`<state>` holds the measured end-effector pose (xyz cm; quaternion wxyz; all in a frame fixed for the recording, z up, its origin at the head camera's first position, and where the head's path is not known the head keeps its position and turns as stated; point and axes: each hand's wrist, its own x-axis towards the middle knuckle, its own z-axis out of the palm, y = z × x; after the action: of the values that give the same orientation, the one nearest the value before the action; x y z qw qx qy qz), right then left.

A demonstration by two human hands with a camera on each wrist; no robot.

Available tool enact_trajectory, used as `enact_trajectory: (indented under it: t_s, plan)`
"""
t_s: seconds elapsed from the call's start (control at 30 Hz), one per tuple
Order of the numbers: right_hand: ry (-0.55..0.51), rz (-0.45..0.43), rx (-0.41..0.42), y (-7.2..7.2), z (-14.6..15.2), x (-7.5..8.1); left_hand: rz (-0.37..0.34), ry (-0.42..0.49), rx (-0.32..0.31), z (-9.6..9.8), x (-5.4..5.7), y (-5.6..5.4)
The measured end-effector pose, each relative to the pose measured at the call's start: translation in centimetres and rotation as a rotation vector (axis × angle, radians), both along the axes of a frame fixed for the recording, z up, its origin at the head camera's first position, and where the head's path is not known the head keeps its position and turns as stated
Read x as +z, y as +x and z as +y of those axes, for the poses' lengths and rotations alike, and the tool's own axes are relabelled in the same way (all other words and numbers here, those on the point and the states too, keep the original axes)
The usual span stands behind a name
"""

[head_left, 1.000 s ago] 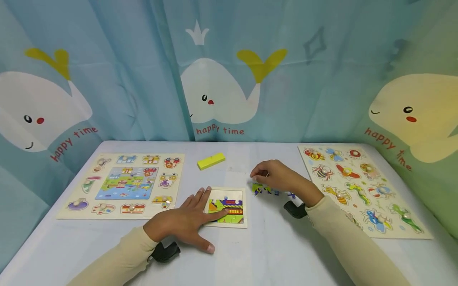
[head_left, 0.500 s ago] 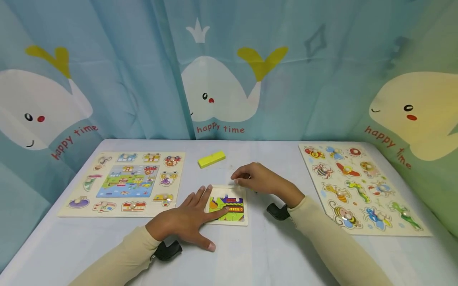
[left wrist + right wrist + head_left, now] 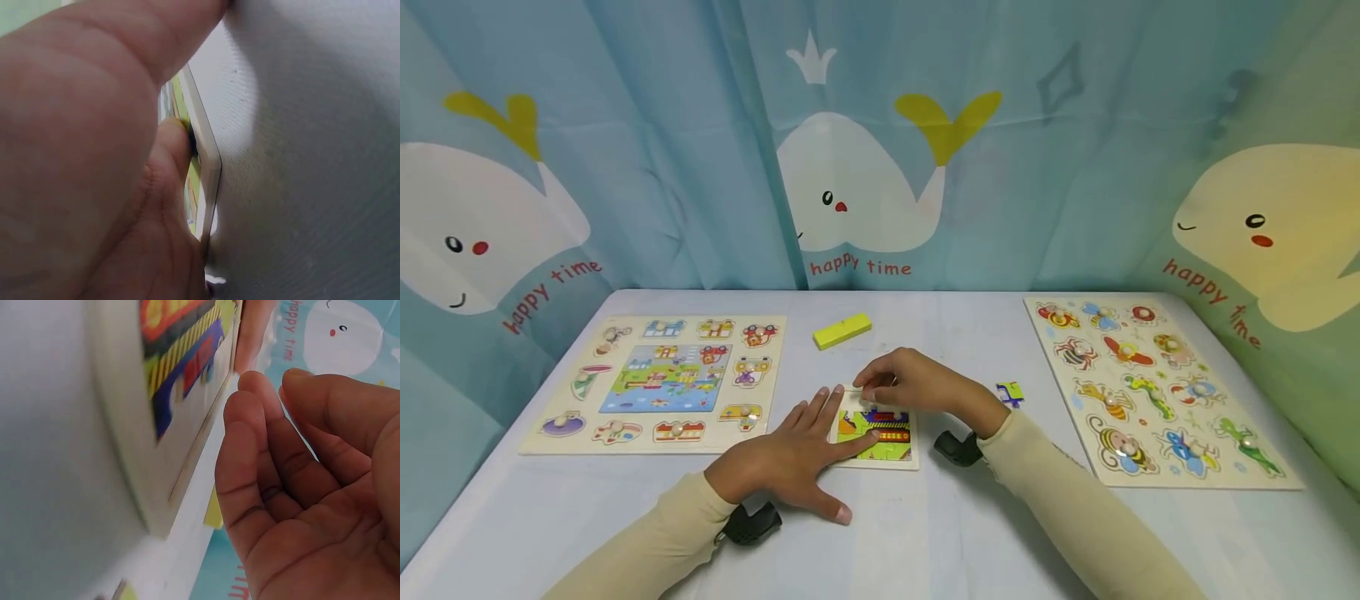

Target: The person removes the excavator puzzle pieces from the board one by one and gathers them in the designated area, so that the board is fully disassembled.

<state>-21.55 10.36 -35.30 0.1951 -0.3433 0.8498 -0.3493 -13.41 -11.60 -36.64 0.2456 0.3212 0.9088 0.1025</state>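
Note:
My left hand (image 3: 793,462) lies spread over the left side of a small framed jigsaw puzzle (image 3: 891,458), index fingertip on its printed pieces. In the left wrist view, the pale frame edge (image 3: 209,156) shows beyond the fingers. My right hand (image 3: 906,381) is over the puzzle's top edge, thumb and fingertips drawn together in a pinch; the puzzle piece in them is mostly hidden. Bare tray shows along the puzzle's upper part (image 3: 199,419) in the right wrist view. A loose green-and-purple puzzle piece (image 3: 1011,393) lies on the table to the right.
A vehicle knob-puzzle board (image 3: 591,433) lies at the left, an insect knob-puzzle board (image 3: 1090,433) at the right. Behind the small puzzle is a yellow block (image 3: 842,331). A whale-print curtain (image 3: 1030,225) hangs along the table's back edge.
My right hand has moved left from the loose pieces to above the small puzzle, leaving one piece visible on the table. The left hand stays in place on the frame.

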Motion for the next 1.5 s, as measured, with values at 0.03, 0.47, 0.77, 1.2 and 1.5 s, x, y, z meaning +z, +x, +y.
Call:
enact_trajectory:
  t_s: [0.03,0.47,0.77,1.2,1.5]
  plan:
    - [0.0,-0.007,0.008,0.0,-0.2,-0.1,0.001,0.0,-0.002,0.0,0.0,0.0]
    - [0.053,-0.009,0.057,0.0,-1.3,-0.2,0.011,0.008,-0.019,-0.2,0.2,0.0]
    - [0.094,0.007,0.078,0.5,-1.8,0.9,0.004,0.015,-0.031,-0.3,0.3,-0.1]
    - [0.071,0.001,0.126,0.5,-1.8,0.3,0.016,0.008,-0.042,-0.3,0.0,-0.2]
    - [0.058,-0.035,0.099,0.7,-2.2,0.4,0.005,0.014,-0.028,-0.3,0.1,0.0]
